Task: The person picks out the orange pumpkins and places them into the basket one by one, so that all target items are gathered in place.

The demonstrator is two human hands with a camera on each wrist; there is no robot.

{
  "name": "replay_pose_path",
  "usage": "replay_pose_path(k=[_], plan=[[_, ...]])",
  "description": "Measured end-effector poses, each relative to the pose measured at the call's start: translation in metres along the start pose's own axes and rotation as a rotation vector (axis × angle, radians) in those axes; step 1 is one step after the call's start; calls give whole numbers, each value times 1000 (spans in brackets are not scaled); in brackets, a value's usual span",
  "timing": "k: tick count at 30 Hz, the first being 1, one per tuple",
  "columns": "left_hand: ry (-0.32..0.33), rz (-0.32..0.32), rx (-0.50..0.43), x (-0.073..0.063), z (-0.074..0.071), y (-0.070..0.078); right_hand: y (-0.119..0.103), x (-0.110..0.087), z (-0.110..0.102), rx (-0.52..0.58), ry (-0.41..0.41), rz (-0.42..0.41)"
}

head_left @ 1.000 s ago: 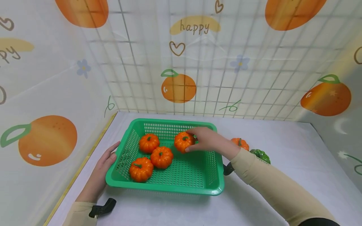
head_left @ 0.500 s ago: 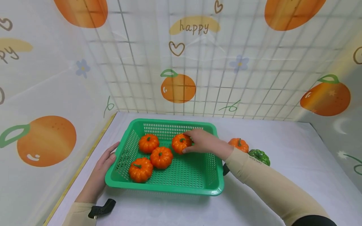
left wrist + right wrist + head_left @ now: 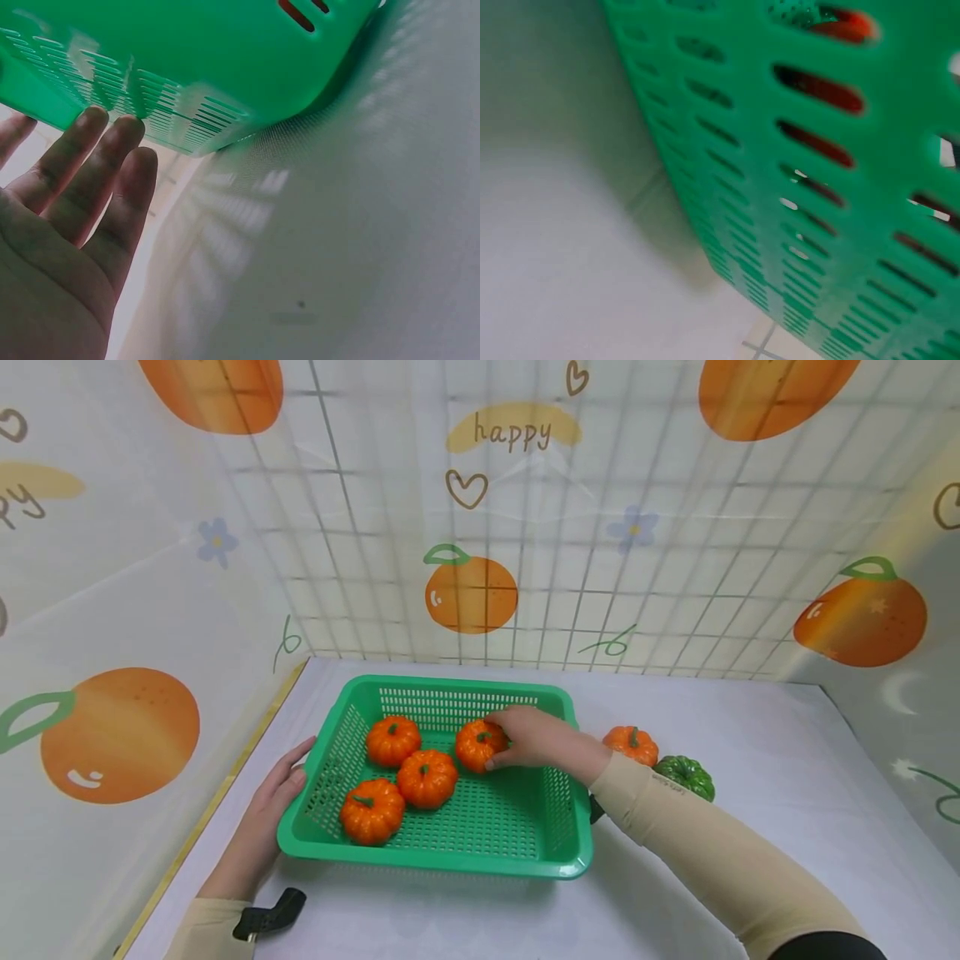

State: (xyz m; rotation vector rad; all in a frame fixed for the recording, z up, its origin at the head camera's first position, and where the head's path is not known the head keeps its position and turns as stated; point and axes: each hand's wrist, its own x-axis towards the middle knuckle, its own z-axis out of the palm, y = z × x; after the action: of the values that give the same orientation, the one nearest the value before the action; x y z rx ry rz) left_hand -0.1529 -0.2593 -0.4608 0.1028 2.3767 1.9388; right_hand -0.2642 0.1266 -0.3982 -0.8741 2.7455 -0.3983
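A green plastic basket (image 3: 435, 857) with slotted walls sits on the table, three small orange pumpkins (image 3: 427, 779) lying in its left half. My right hand (image 3: 528, 737) reaches over the basket's right wall and holds another orange pumpkin (image 3: 480, 747) between thumb and fingers, low inside near the back. In the right wrist view the slotted basket wall (image 3: 810, 172) fills much of the picture and hides that hand. Along the basket's left side lies my left hand (image 3: 264, 810). The left wrist view shows its fingers (image 3: 127, 180) extended, tips right at the basket's outer wall.
To the right of the basket, an orange pumpkin (image 3: 632, 744) and a green pumpkin (image 3: 686, 777) lie on the white-covered table (image 3: 780, 793), partly behind the right sleeve (image 3: 690, 835). A printed curtain (image 3: 525, 552) closes off the back and sides.
The right hand has moved the pumpkin slightly left and lower inside the basket. More of the orange pumpkin outside the basket shows now. The left hand stays in place.
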Motion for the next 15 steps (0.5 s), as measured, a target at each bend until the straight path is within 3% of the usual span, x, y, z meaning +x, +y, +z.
replay_pose_path(k=[15], plan=[[1, 15, 8, 0, 0, 0, -1, 0, 3, -36, -20, 25]])
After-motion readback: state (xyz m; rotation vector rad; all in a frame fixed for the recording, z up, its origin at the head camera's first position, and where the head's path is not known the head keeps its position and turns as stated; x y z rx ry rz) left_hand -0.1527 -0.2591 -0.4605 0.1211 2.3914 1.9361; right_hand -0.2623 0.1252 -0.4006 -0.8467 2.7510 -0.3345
